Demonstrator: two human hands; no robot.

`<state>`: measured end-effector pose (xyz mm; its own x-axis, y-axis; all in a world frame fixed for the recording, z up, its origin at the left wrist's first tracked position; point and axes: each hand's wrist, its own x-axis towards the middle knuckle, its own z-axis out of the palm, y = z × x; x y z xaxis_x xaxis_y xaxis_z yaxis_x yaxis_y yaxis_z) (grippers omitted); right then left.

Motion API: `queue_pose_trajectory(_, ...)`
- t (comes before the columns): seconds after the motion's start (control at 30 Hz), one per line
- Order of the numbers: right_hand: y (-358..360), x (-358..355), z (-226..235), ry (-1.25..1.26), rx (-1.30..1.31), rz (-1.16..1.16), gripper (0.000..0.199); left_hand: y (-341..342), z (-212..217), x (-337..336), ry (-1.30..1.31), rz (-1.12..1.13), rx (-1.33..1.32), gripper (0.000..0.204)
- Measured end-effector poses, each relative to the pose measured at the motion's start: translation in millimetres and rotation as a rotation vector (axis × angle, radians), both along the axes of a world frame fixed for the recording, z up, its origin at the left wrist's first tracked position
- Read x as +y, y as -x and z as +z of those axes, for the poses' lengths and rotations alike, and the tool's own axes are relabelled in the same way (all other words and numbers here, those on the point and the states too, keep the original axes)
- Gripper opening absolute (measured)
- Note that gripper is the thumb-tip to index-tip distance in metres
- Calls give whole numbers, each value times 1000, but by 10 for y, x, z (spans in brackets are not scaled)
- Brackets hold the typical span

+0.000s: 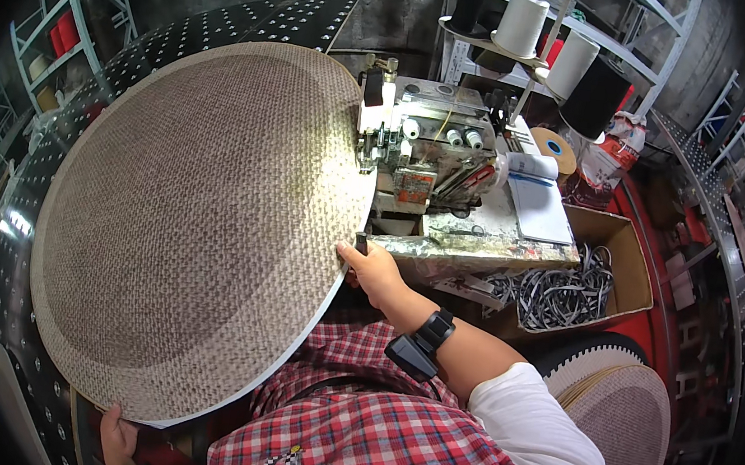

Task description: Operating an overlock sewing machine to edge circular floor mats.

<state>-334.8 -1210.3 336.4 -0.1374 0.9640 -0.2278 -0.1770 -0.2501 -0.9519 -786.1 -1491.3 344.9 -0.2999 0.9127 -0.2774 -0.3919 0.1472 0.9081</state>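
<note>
A large round woven mat (pixel 202 215), beige-brown with a paler border, stretches across the left and middle. White edging runs along its lower right rim. Its right edge lies at the needle area of an overlock sewing machine (pixel 432 139), where a lamp lights the weave. My right hand (pixel 376 271) grips the mat's rim just below the machine, thumb on top and fingers underneath. A short dark piece stands up by that thumb; whether I hold it, I cannot tell. At the lower left my left hand (pixel 118 440) pinches the near rim, its fingers partly hidden.
Black and white thread cones (pixel 522 23) stand on a rack behind the machine. A notepad (pixel 539 205) lies on the machine table. To its right, a cardboard box (pixel 632 269) holds tangled strips. More round mats (pixel 625 422) are stacked at my right. A dotted black table (pixel 295 20) supports the mat.
</note>
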Motion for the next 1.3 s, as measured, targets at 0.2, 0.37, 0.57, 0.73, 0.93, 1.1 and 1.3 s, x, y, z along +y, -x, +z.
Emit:
queue_pose_trajectory(0.2,77,-287,8,-12,-18,13,22,297,37,-92,89,244,23,55)
queue_pose_trajectory(0.37,221,-556,9,-15,-42,1,23,378,-50,-341,12,236,66,56)
queue_pose_trajectory(0.57,356,-783,53,-6,-3,4,24,404,92,-663,75,-23,-74,56)
queue_pose_trajectory(0.73,466,-1061,89,52,-36,36,24,857,-33,-928,127,311,717,54)
queue_pose_trajectory(0.93,671,-1366,238,-20,-54,1,26,1433,-168,-1129,55,-86,212,40)
queue_pose_trajectory(1.1,752,-1711,428,14,-93,22,27,1751,-253,-1267,-38,34,910,40)
queue_pose_trajectory(1.3,910,-1972,526,-15,-96,32,27,1353,-17,-1642,-77,82,359,51)
